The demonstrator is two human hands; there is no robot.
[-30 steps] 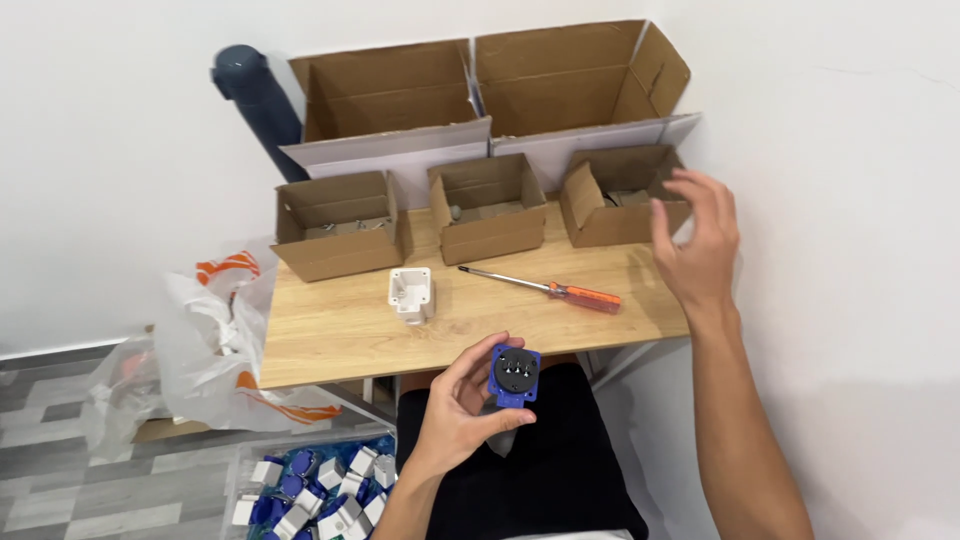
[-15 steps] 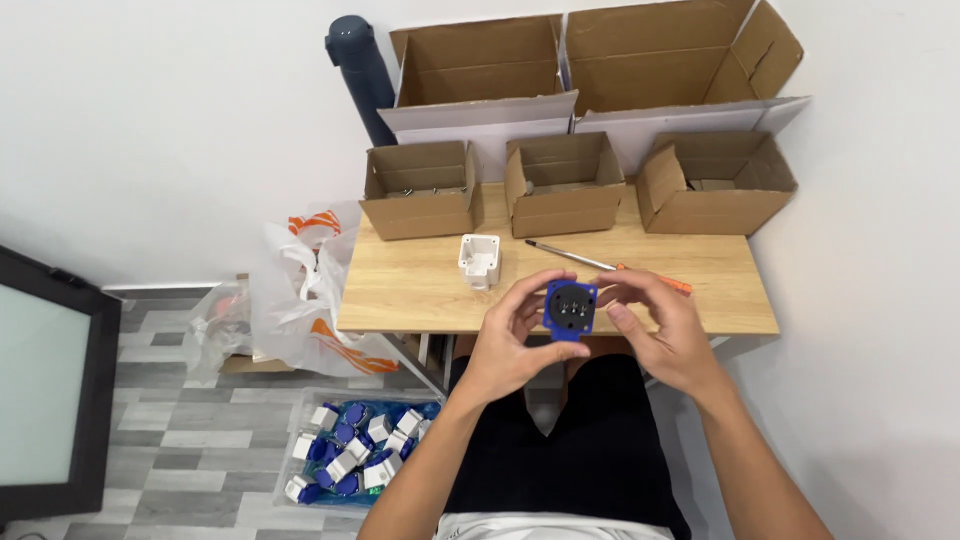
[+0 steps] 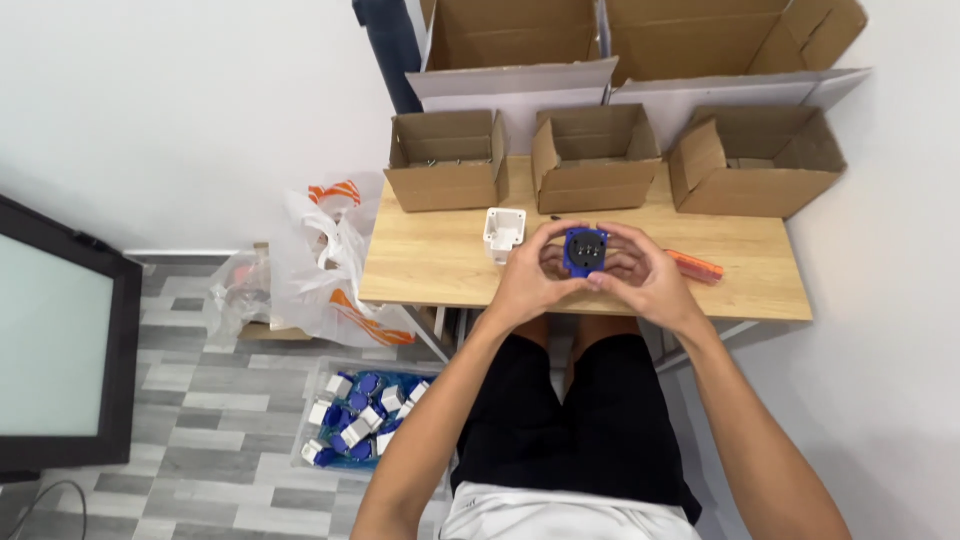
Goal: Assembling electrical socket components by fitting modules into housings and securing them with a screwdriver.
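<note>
A blue socket piece (image 3: 585,250) with a dark round face is held between both my hands above the front of the wooden table (image 3: 430,260). My left hand (image 3: 528,280) grips its left side and my right hand (image 3: 645,278) grips its right side, fingers curled around it. A white square plastic box (image 3: 502,232) lies on the table just left of my hands. An orange-handled screwdriver (image 3: 697,266) lies behind my right hand, partly hidden by it.
Three small open cardboard boxes (image 3: 445,172) (image 3: 592,167) (image 3: 757,172) line the table's back, with two larger ones (image 3: 520,45) behind. A clear bin of blue and white parts (image 3: 355,415) sits on the floor left, beside plastic bags (image 3: 325,255). A dark screen (image 3: 60,350) stands far left.
My right hand came back from the right-hand box and closed on the blue socket piece with my left. My view shifted, so the table sits further right and higher.
</note>
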